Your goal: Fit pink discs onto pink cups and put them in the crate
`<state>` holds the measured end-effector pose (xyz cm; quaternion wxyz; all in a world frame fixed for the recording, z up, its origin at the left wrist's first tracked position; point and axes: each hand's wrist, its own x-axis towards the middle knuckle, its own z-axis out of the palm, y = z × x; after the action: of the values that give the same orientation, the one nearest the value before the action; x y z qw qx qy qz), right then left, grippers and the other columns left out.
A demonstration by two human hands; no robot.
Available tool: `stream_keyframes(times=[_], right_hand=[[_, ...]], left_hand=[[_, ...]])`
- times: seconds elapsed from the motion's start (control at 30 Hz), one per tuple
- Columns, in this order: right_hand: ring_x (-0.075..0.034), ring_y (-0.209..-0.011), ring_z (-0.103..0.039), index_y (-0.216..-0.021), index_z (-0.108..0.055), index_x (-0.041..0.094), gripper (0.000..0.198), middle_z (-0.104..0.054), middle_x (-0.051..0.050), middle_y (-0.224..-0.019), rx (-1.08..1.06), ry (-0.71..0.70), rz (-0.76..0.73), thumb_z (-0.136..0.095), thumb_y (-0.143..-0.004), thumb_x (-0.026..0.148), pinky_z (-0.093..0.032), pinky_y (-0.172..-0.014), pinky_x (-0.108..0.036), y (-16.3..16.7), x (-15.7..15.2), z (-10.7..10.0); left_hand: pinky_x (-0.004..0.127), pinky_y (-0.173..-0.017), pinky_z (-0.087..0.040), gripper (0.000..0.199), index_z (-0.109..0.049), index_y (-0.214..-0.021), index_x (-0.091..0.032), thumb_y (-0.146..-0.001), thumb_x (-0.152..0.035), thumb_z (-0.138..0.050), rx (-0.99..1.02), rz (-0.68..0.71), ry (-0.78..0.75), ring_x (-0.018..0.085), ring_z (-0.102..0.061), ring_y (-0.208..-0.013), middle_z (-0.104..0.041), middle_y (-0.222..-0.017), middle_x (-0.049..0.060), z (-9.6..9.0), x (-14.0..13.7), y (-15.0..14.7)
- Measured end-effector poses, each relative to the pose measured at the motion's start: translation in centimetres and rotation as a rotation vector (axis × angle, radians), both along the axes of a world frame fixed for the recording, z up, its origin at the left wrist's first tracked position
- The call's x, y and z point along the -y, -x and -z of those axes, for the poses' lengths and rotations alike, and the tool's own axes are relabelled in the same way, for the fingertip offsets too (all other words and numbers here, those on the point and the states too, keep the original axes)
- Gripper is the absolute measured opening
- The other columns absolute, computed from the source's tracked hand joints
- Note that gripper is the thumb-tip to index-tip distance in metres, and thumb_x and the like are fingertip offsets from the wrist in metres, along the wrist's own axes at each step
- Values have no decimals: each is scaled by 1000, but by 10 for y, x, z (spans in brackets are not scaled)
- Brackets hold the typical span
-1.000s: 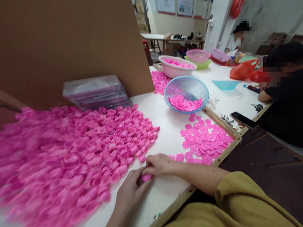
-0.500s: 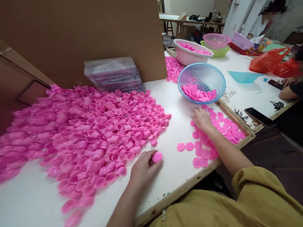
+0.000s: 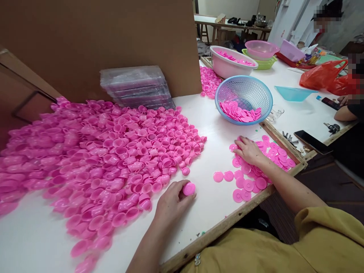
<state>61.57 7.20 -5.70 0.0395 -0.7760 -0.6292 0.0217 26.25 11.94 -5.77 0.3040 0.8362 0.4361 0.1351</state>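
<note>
Between the thumb and fingers of my left hand (image 3: 171, 203) is a small round pink saucer (image 3: 189, 189), its face turned up; whether more are stacked beneath it I cannot tell. My right hand (image 3: 250, 152) lies palm down with fingers spread over a scatter of pink saucers (image 3: 248, 185) at the table's front right corner. The saucers under its palm are hidden. A big heap of small pink toy cups (image 3: 133, 151) covers the table to the left of my left hand.
A blue colander (image 3: 243, 85) holding more saucers stands beyond my right hand. Wrapped packs (image 3: 136, 85) lean against a cardboard panel (image 3: 127, 34). A wooden strip (image 3: 280, 138) edges the table, beside keys and a phone (image 3: 313, 141). Another person's arm (image 3: 347, 112) rests at right.
My right hand has drawn back toward me and slightly right, with saucers at the far edge of the scatter shifted nearer. My left hand still holds its saucer in the same place.
</note>
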Motion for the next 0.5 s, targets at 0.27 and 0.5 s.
stream_keyframes(times=[0.27, 0.5], right_hand=[[-26, -109, -60, -115, -66, 22, 31, -67, -10, -117, -226, -187, -178, -47, -96, 37, -45, -95, -47, 27, 50, -9], [-27, -99, -60, -111, -69, 19, 26, -66, -13, -107, -198, -223, -401, -53, -92, 27, -48, -87, -42, 60, 15, -6]], left_hand=[[27, -59, -41, 22, -64, -85, -21, -78, -38, -54, 20, -13, 15, 17, -55, -67, -61, -74, 1, -15, 9, -7], [30, -68, -49, 45, -64, -103, -20, -74, -55, -58, -69, -369, -36, 20, -62, -76, -69, -94, 5, -44, 45, 90]])
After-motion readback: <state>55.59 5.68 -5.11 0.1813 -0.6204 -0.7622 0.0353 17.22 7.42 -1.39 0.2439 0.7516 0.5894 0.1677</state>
